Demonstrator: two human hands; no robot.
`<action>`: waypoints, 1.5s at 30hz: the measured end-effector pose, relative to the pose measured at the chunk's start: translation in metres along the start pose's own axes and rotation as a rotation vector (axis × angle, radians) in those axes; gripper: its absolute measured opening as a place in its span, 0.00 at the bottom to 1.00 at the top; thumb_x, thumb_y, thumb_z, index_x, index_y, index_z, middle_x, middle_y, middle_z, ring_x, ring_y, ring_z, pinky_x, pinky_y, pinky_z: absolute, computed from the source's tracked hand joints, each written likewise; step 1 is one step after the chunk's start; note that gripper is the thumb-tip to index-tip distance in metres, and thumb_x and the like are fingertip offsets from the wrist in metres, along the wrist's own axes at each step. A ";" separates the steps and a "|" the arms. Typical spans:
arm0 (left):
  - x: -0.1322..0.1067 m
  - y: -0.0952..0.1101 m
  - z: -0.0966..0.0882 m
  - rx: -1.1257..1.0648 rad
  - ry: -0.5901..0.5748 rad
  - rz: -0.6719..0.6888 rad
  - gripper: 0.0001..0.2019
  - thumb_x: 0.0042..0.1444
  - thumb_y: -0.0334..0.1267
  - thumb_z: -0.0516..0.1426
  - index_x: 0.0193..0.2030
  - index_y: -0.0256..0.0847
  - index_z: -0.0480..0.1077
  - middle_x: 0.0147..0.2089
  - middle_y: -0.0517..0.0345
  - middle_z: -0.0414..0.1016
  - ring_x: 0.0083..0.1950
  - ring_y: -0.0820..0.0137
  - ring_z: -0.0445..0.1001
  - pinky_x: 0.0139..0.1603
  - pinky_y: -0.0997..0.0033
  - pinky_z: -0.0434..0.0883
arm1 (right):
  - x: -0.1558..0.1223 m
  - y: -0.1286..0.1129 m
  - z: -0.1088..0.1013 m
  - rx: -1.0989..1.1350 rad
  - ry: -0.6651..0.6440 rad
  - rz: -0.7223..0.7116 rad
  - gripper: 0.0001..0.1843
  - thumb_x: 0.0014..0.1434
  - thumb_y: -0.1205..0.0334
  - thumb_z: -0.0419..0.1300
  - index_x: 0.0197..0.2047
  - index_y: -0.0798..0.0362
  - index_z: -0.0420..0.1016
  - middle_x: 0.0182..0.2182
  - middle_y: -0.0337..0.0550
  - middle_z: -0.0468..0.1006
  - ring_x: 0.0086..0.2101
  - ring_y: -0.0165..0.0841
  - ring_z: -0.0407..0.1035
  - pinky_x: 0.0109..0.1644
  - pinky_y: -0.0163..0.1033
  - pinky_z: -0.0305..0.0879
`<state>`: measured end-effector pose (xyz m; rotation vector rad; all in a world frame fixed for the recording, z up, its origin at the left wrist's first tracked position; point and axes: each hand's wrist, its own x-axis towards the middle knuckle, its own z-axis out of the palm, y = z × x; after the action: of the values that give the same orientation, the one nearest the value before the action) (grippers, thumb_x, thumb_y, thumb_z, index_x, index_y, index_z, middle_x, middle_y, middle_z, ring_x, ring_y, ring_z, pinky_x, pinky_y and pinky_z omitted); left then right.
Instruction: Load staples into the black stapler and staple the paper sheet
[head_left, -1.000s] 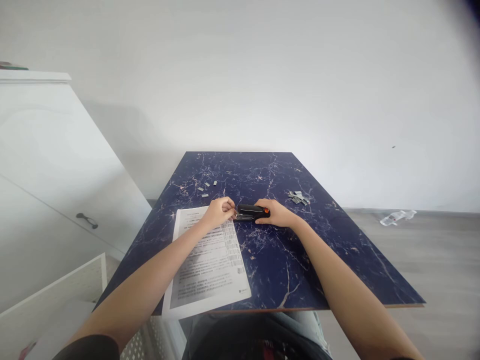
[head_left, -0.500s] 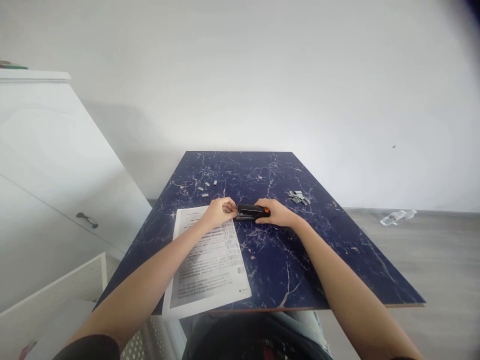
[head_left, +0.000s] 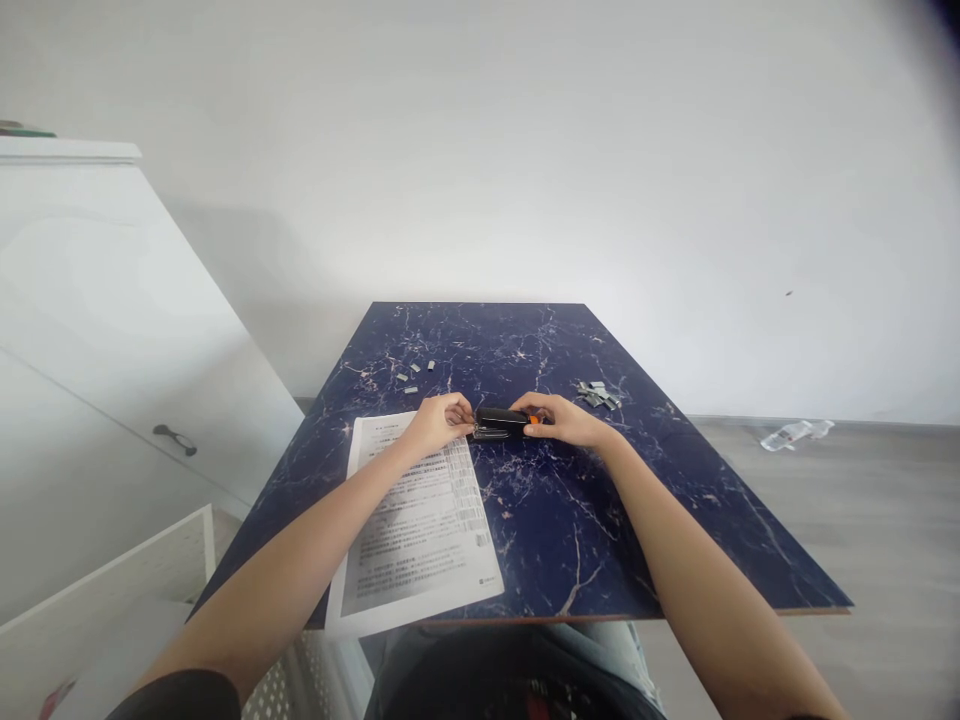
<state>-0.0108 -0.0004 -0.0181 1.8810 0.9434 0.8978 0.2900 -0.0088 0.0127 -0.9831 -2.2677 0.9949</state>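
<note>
Near the middle of the table lies a black stapler (head_left: 499,417) with an orange part at its rear and bare metal along its lower front. My right hand (head_left: 559,418) is closed around the rear end, thumb on the near side and fingers on the far side. At the front end, my left hand (head_left: 441,422) is closed, its curled fingertips against the stapler; anything small between them is hidden. Beneath the left hand and wrist rests a printed sheet of paper (head_left: 420,540), its upper right corner covered by the hand.
Several small metal staple strips (head_left: 412,390) are scattered beyond my left hand. A pile of them (head_left: 598,395) sits beyond my right hand. The dark blue marbled table (head_left: 480,340) meets the wall. A white cabinet (head_left: 112,300) stands left; a clear plastic item (head_left: 796,434) lies on the floor right.
My right hand has shifted its grip on the stapler, with the thumb now further over the rear and the orange part more covered. The left hand and paper look unmoved.
</note>
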 end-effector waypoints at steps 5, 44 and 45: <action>0.001 -0.003 0.001 -0.013 0.010 0.008 0.12 0.49 0.38 0.68 0.37 0.39 0.72 0.36 0.51 0.80 0.35 0.66 0.79 0.39 0.65 0.77 | -0.001 -0.006 0.001 0.070 -0.061 0.027 0.27 0.65 0.42 0.56 0.60 0.48 0.72 0.54 0.46 0.77 0.49 0.41 0.72 0.52 0.43 0.67; -0.002 0.009 0.006 0.124 0.032 -0.030 0.08 0.52 0.35 0.66 0.36 0.40 0.72 0.35 0.57 0.79 0.35 0.70 0.78 0.41 0.67 0.77 | -0.001 0.012 0.005 0.315 -0.014 0.126 0.31 0.47 0.55 0.74 0.55 0.51 0.77 0.50 0.46 0.80 0.50 0.43 0.73 0.60 0.48 0.65; -0.002 0.008 0.006 0.126 0.034 -0.030 0.08 0.52 0.35 0.66 0.36 0.40 0.72 0.35 0.57 0.79 0.35 0.70 0.78 0.41 0.67 0.76 | 0.000 0.013 0.006 0.321 -0.013 0.131 0.31 0.47 0.55 0.74 0.55 0.51 0.77 0.49 0.46 0.80 0.50 0.43 0.73 0.59 0.48 0.65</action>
<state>-0.0042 -0.0074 -0.0138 1.9573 1.0683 0.8721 0.2915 -0.0053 -0.0010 -0.9931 -1.9900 1.3729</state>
